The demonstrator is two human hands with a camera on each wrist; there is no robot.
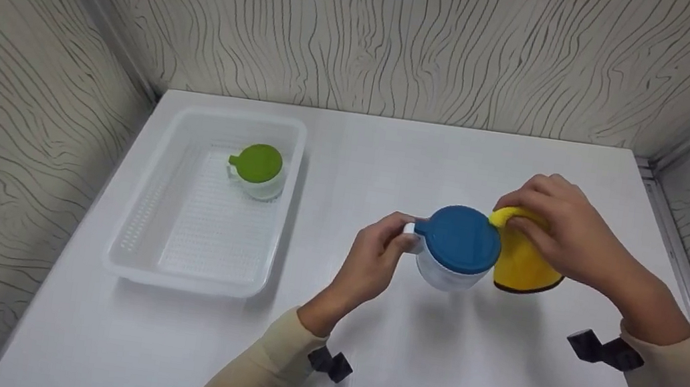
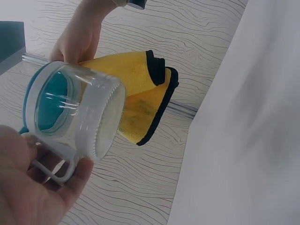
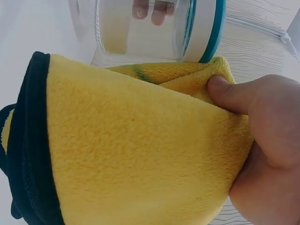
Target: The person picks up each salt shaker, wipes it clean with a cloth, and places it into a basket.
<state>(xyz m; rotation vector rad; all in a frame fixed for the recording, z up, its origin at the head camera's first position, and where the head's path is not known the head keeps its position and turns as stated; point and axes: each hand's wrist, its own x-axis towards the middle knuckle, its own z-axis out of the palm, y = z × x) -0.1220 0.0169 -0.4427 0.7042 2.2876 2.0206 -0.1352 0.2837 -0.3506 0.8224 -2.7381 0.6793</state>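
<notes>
A clear glass jar [image 1: 449, 278] with a blue lid [image 1: 463, 239] and a white handle is held above the table. My left hand [image 1: 375, 252] grips it by the handle [image 2: 56, 161], fingers wrapped round the loop. On the jar's other side my right hand [image 1: 560, 227] pinches a yellow cloth [image 1: 521, 262] with dark edging. The cloth's folded top touches or nearly touches the lid's right rim, and the rest hangs down beside the glass. In the right wrist view the thumb presses on the cloth [image 3: 140, 140], whose bulk hides the other fingers.
A white plastic basket [image 1: 192, 282] stands on the left of the white table [image 1: 350, 154]. Inside it, near its right wall, sits a smaller clear jar [image 1: 264, 191] with a green lid [image 1: 259, 163]. Wood-patterned panels [image 1: 367, 35] rise behind and at both sides.
</notes>
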